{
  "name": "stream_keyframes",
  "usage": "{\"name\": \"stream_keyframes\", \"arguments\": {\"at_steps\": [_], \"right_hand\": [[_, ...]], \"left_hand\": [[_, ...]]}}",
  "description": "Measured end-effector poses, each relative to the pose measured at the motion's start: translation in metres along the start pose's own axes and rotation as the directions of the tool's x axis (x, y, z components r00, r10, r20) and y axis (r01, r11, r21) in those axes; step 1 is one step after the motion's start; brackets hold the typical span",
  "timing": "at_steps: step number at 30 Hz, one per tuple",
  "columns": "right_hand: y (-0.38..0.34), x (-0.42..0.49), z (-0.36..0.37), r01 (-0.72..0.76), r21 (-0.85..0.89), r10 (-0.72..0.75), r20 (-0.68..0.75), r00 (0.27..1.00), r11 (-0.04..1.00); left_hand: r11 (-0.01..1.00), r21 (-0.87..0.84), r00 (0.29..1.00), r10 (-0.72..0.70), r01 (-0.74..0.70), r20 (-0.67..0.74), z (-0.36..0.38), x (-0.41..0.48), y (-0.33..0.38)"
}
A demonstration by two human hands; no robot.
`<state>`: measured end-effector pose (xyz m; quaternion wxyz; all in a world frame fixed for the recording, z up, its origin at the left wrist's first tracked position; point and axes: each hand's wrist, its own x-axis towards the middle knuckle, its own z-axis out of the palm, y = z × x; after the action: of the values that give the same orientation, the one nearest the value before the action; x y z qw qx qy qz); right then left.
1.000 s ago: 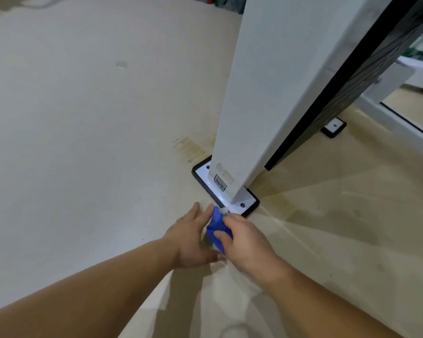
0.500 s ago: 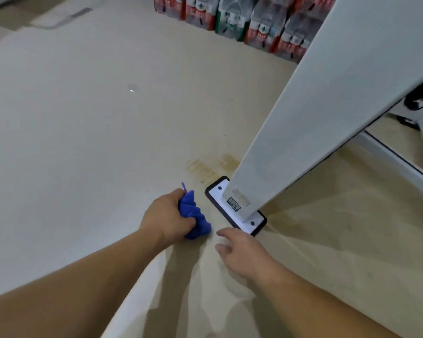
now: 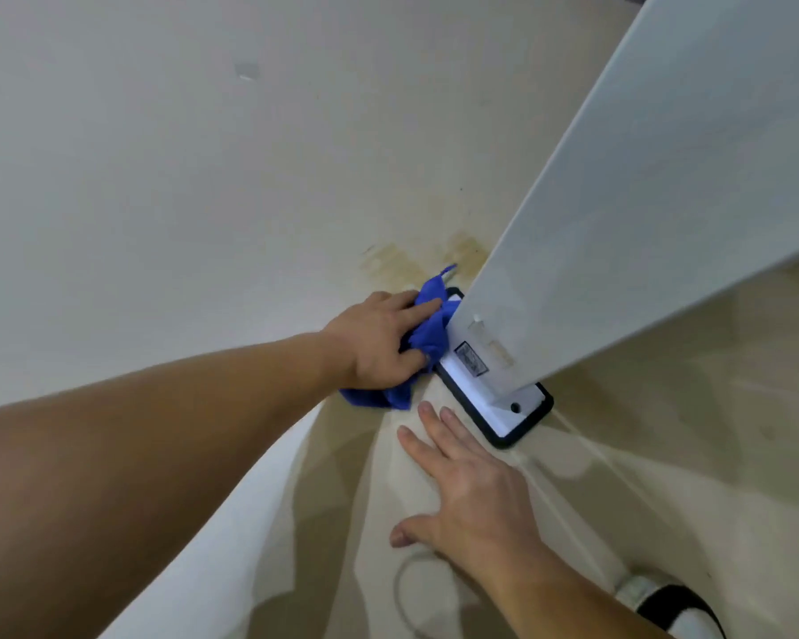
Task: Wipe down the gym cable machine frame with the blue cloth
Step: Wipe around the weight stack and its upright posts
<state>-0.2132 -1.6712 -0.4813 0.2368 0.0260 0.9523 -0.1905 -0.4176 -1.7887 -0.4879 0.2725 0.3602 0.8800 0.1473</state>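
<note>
The white upright post (image 3: 619, 223) of the cable machine slants across the right half of the head view. It stands on a white base plate (image 3: 503, 408) with a black rim and one bolt hole. A small label (image 3: 471, 358) sits at the post's foot. My left hand (image 3: 379, 343) holds the bunched blue cloth (image 3: 430, 334) between thumb and fingers, pressed against the plate's far left edge where it meets the post. Part of the cloth trails onto the floor under my palm. My right hand (image 3: 462, 491) lies flat on the floor with fingers spread, just short of the plate.
Yellowish stains (image 3: 411, 260) mark the beige floor beside the plate. A white and black shoe (image 3: 665, 606) shows at the bottom right. A small pale mark (image 3: 247, 70) lies on the floor far to the left.
My left hand carried the cloth to the right, from the floor onto the base plate's edge. My right hand let go of the cloth and now lies flat on the floor.
</note>
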Motion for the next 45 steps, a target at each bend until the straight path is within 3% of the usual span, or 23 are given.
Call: {"name": "stream_keyframes", "arguments": {"at_steps": [4,7,10,12,13,18,20,22,24,25,29,35,38,42,45], "right_hand": [[-0.001,0.004,-0.003,0.011,0.02,-0.011,-0.007,1.0,1.0],[-0.003,0.005,0.003,0.014,0.04,-0.013,-0.034,0.999,0.999],[-0.002,0.006,0.007,-0.007,0.006,0.008,-0.147,0.989,1.0],[-0.004,0.004,0.004,0.025,-0.008,-0.026,-0.119,0.993,1.0],[-0.006,0.002,-0.001,0.032,0.024,-0.031,-0.038,0.999,0.999],[-0.012,0.002,-0.004,0.004,0.029,-0.004,-0.008,1.0,1.0],[-0.009,0.005,0.002,0.005,-0.02,-0.008,-0.135,0.991,1.0],[-0.007,0.007,0.003,0.034,-0.029,-0.038,-0.159,0.987,0.999],[-0.008,0.007,0.001,0.045,0.027,-0.043,-0.052,0.998,0.999],[-0.008,0.007,-0.004,0.015,0.053,-0.016,0.025,1.0,0.998],[-0.01,0.008,-0.007,0.001,0.047,-0.005,0.086,0.996,0.999],[-0.009,0.011,-0.012,-0.02,0.038,0.015,0.147,0.989,0.999],[-0.01,0.012,-0.012,-0.022,0.027,0.017,0.147,0.989,0.999],[-0.01,0.012,-0.013,-0.023,0.0,0.022,0.156,0.987,1.0],[-0.01,0.012,-0.013,-0.027,0.003,0.026,0.15,0.988,1.0]], "left_hand": [[0.995,0.057,0.992,0.088,-0.083,-0.093,-0.001,0.007,0.003],[0.99,0.089,0.992,0.115,-0.111,-0.049,-0.012,0.03,0.007],[0.991,0.087,0.994,0.107,-0.105,-0.018,-0.016,0.042,0.017],[0.993,0.042,0.993,0.11,-0.108,-0.045,-0.011,0.032,0.017],[0.992,0.04,0.991,0.12,-0.117,-0.064,-0.008,0.021,0.013],[0.976,0.159,0.983,0.164,-0.149,-0.085,0.001,-0.004,-0.012],[0.987,0.071,0.985,0.149,-0.143,-0.089,-0.006,0.013,-0.007],[0.987,-0.104,0.988,0.112,-0.123,-0.106,-0.017,0.028,0.0],[0.961,-0.258,0.99,0.067,-0.098,-0.124,-0.023,0.029,0.001],[0.959,-0.256,0.987,0.093,-0.124,-0.129,-0.022,0.024,0.0],[0.975,-0.15,0.986,0.162,-0.166,-0.037,-0.002,0.005,-0.003],[0.982,0.152,0.987,0.13,-0.115,-0.094,-0.013,0.043,0.001],[0.992,0.042,0.988,0.126,-0.122,-0.087,-0.013,0.059,0.011],[0.987,-0.084,0.94,0.103,-0.137,-0.327,0.017,0.026,0.001],[0.955,-0.27,0.934,0.019,-0.122,-0.356,0.018,0.021,-0.001]]}}
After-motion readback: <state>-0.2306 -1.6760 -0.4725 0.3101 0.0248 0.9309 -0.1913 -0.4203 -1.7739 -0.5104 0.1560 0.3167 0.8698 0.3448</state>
